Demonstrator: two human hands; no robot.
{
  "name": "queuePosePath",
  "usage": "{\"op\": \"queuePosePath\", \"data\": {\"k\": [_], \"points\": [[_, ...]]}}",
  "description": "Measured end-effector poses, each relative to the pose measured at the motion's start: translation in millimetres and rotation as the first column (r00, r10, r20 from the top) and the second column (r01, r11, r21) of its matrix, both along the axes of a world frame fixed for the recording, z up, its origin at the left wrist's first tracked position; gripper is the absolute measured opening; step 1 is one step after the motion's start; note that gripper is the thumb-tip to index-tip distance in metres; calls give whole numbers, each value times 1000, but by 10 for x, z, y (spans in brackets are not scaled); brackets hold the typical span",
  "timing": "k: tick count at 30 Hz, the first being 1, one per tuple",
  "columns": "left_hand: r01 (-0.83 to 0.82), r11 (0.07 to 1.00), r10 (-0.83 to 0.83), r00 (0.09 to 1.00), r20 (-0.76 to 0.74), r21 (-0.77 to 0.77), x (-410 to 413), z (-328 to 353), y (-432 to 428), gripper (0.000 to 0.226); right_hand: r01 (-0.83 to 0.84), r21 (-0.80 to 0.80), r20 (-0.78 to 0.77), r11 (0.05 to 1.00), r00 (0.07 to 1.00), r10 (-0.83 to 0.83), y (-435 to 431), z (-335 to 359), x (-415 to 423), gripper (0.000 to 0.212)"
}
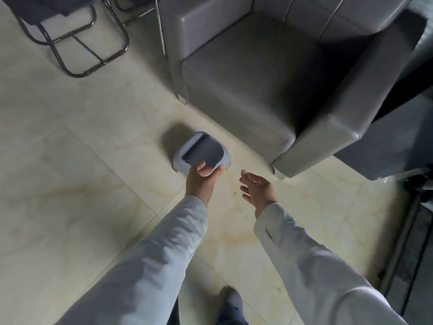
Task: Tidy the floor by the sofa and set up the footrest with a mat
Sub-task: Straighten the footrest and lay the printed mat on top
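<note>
A small light-grey footrest (181, 159) with a dark mat (203, 152) on its top sits on the tiled floor just in front of the grey sofa (257, 73). My left hand (201, 181) grips the near edge of the mat and footrest, thumb on top. To its right, my right hand (256, 190) hovers above the floor, fingers spread, holding nothing. Both arms wear pale long sleeves.
Black metal chair legs (77, 43) stand at the back left. Dark furniture and a rack (412, 231) line the right edge. My foot (230, 303) is at the bottom. Pale tile floor (70, 160) spreads to the left.
</note>
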State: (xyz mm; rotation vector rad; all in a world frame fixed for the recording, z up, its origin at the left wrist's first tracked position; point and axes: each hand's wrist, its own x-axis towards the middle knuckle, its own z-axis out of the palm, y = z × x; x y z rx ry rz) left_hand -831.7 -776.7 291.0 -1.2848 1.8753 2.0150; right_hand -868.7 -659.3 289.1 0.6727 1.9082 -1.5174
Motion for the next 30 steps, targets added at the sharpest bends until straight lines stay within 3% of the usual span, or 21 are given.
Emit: {"op": "queuePosePath", "data": {"k": [3,7,14,19,24,30], "points": [[0,999,0,1000,-7,32,-182,-139,-383,62,24,21,-7,999,1000,-24,-400,-84,-165,51],[153,988,-154,988,27,24,-316,-248,-862,55,60,57,49,997,997,-63,-794,-193,-287,53],[100,994,-104,991,80,54,-686,-295,-1629,66,138,81,69,987,987,-144,-1223,-290,-545,49],[155,986,-161,982,99,67,-971,-392,-1738,65,191,94,100,977,975,-200,-1306,-412,-727,52],[217,973,-226,967,116,83,-1353,-598,-1719,89,244,73,148,967,956,-252,-1325,-670,-1020,57],[313,948,-318,931,178,54,-1837,-946,-1716,90,282,85,188,956,937,-293,-1292,-1065,-1443,54]]}}
